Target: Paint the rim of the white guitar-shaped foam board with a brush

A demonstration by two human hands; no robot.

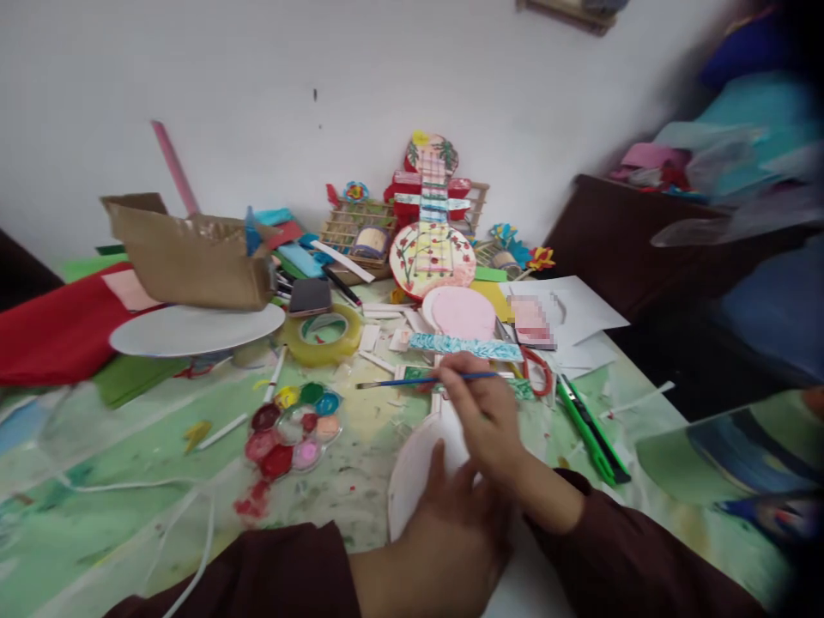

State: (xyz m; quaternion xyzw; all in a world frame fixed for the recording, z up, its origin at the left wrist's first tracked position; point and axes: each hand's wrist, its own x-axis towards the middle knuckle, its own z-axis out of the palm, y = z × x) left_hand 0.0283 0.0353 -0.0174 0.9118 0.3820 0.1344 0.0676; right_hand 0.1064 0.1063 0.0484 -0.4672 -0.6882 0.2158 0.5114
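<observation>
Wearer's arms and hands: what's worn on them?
Long, dark maroon-brown sleeves, plain, with no markings visible. Left hand and right hand are ungloved; no watch or bracelet shows.

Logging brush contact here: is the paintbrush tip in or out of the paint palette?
Out. The right hand holds the paintbrush, its bristles showing just right of the paint palette with a visible gap between.
</observation>
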